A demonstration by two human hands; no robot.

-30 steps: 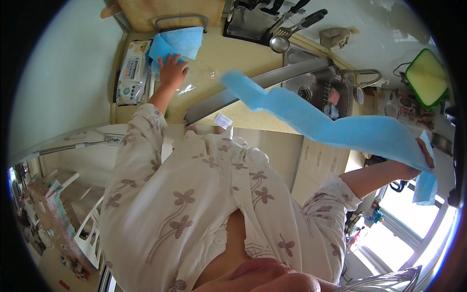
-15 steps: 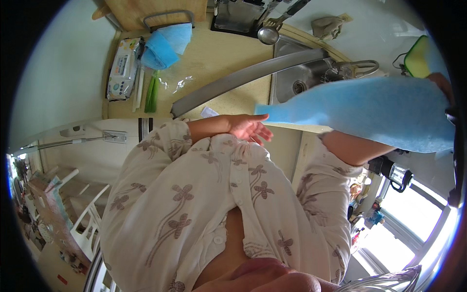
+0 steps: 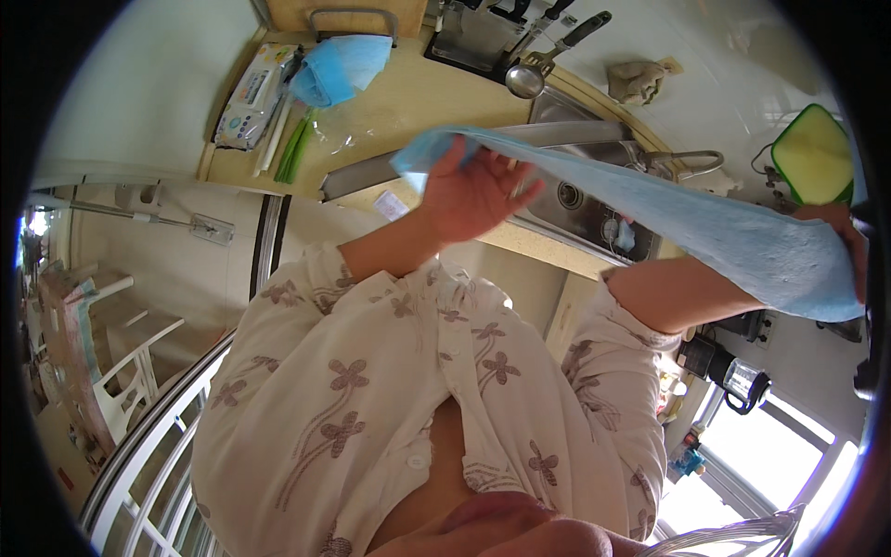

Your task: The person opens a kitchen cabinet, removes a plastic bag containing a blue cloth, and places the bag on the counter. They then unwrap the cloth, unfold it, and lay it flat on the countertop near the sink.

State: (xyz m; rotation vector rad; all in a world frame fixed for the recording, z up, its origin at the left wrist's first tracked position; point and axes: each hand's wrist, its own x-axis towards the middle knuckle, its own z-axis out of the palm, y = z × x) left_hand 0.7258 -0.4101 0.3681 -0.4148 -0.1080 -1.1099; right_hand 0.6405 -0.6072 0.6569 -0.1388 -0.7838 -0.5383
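Observation:
My left hand (image 3: 469, 200) is raised over the counter's front edge, fingers curved and apart, just beneath the far end of a long light-blue cloth strip (image 3: 668, 213); whether it touches the cloth is hard to tell. My right hand (image 3: 831, 223), at the right rim, grips the other end of the strip, partly hidden by it. Behind the strip a long grey metal strip (image 3: 585, 132) lies across the counter and sink (image 3: 568, 218). A folded blue cloth (image 3: 325, 79) rests at the back left beside a white packet (image 3: 251, 97), with green stalks (image 3: 295, 148) below it.
A knife holder (image 3: 469, 42) and ladle (image 3: 525, 82) stand at the back. A green-rimmed board (image 3: 812, 153) hangs at the right wall, a blender (image 3: 742, 385) lies below it near a window. A white railing (image 3: 148, 464) and chair frame (image 3: 121, 371) show lower left.
My left hand left the folded cloth, moved right, then rose beneath the far end of the strip. That end lifted, while my right hand shifted outward to the rim, still gripping.

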